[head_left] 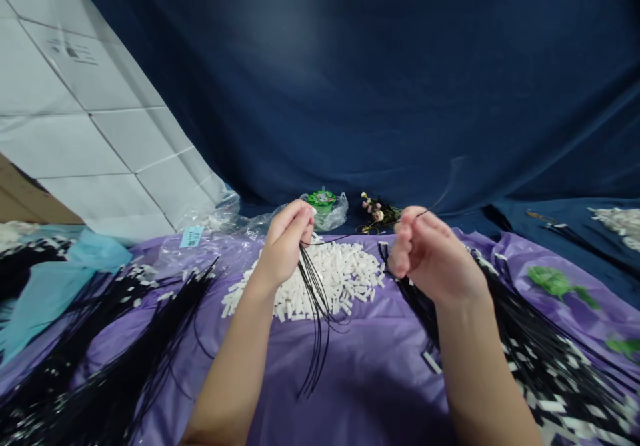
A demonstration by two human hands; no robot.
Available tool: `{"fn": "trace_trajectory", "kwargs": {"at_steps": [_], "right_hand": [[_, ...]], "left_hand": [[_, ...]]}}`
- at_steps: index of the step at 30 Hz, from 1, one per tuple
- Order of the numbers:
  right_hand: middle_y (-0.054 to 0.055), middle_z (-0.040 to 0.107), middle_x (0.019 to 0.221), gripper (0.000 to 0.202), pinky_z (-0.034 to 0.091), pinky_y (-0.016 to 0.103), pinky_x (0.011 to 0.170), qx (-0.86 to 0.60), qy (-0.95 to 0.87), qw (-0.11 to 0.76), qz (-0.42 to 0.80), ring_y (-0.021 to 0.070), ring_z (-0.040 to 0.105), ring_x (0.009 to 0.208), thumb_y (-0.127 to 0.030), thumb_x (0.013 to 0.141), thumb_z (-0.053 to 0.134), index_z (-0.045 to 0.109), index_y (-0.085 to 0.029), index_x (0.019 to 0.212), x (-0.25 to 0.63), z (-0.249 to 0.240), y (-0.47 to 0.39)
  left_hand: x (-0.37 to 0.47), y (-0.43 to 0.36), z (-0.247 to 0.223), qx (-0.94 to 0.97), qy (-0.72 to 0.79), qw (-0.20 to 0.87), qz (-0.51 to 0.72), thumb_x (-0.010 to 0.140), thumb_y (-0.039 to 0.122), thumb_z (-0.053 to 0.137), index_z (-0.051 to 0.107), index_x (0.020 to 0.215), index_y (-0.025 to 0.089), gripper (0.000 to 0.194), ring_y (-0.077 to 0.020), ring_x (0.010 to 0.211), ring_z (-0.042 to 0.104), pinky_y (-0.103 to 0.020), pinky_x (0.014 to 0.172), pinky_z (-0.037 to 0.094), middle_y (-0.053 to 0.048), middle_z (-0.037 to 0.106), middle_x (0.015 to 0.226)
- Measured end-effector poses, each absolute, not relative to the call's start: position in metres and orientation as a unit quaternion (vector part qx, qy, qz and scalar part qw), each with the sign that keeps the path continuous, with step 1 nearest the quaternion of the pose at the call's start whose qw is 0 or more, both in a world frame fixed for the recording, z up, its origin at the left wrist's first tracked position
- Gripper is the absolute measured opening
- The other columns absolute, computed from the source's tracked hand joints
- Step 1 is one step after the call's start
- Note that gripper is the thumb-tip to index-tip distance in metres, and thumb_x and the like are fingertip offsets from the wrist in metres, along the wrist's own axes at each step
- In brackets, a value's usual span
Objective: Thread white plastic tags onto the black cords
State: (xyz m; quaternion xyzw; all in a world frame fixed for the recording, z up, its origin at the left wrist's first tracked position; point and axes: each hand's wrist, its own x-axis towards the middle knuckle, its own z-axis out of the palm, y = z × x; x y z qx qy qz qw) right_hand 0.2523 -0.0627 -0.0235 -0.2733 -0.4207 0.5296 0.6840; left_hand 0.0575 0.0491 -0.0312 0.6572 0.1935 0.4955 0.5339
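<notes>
My left hand (pixel 284 245) is closed in a pinch, with a few thin black cords (pixel 314 299) hanging down from it. A bit of white shows at its fingertips. One cord runs from there across to my right hand (pixel 423 253), whose fingers are curled closed around it, and its thin end sticks out above the knuckles. Beneath and behind both hands lies a heap of small white tubes (pixel 345 276) on purple plastic sheeting (pixel 370 359). What the right fingertips grip is partly hidden.
Bundles of black cords with white ends lie at left (pixel 145 353) and right (pixel 530 339). Behind the heap are a green round container (pixel 323 199) in clear plastic and artificial flowers (pixel 377 214). A dark blue cloth (pixel 375 86) hangs at the back, beside a white tiled wall (pixel 85 139).
</notes>
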Motion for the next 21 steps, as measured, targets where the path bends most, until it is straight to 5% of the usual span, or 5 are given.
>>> {"fn": "trace_trajectory", "kwargs": {"at_steps": [3,8,13,17,21], "right_hand": [[-0.009,0.042,0.060,0.015,0.037,0.015,0.039,-0.237,-0.320,0.820,0.412,0.0029,0.040,0.041,-0.037,0.087,0.066,0.063,-0.023,0.087,0.261,-0.017,-0.060],[-0.006,0.047,0.071,0.015,0.051,0.014,0.059,-0.140,-0.216,0.938,0.232,0.0026,0.048,0.057,-0.033,0.091,0.061,0.066,-0.021,0.085,0.267,-0.008,-0.059],[-0.007,0.048,0.064,0.016,0.026,0.014,0.033,-0.305,-0.344,0.858,0.227,0.0017,0.029,0.040,-0.026,0.088,0.064,0.070,-0.026,0.103,0.248,-0.020,-0.060],[-0.001,0.067,0.071,0.010,0.043,0.021,0.048,-0.471,-0.516,0.716,0.000,0.0069,0.050,0.051,-0.021,0.083,0.069,0.073,-0.020,0.092,0.218,-0.041,-0.050],[-0.003,0.065,0.062,0.005,0.039,0.019,0.046,-0.483,-0.583,0.637,-0.143,0.0046,0.046,0.046,-0.014,0.083,0.067,0.067,-0.016,0.078,0.200,-0.048,-0.043]], "left_hand": [[0.060,0.049,-0.032,0.648,0.218,0.534,0.497,0.091,0.039,0.055,0.049,0.072,0.019,0.029,-0.0069,0.045,0.023,-0.024,0.045,0.019,0.006,0.026,0.052],[0.066,0.044,-0.031,0.631,0.254,0.539,0.497,0.090,0.037,0.056,0.049,0.070,0.019,0.028,-0.0063,0.042,0.021,-0.023,0.043,0.017,0.008,0.025,0.046],[0.074,0.039,-0.031,0.590,0.249,0.593,0.489,0.087,0.036,0.059,0.050,0.070,0.018,0.026,-0.0047,0.037,0.019,-0.022,0.043,0.016,0.010,0.023,0.039],[0.079,0.030,-0.030,0.566,0.244,0.624,0.481,0.088,0.035,0.058,0.050,0.071,0.018,0.025,-0.0045,0.036,0.019,-0.021,0.044,0.017,0.010,0.023,0.037],[0.083,0.020,-0.028,0.561,0.242,0.636,0.472,0.088,0.035,0.057,0.049,0.072,0.018,0.025,-0.0045,0.037,0.020,-0.020,0.044,0.018,0.010,0.026,0.036]]}}
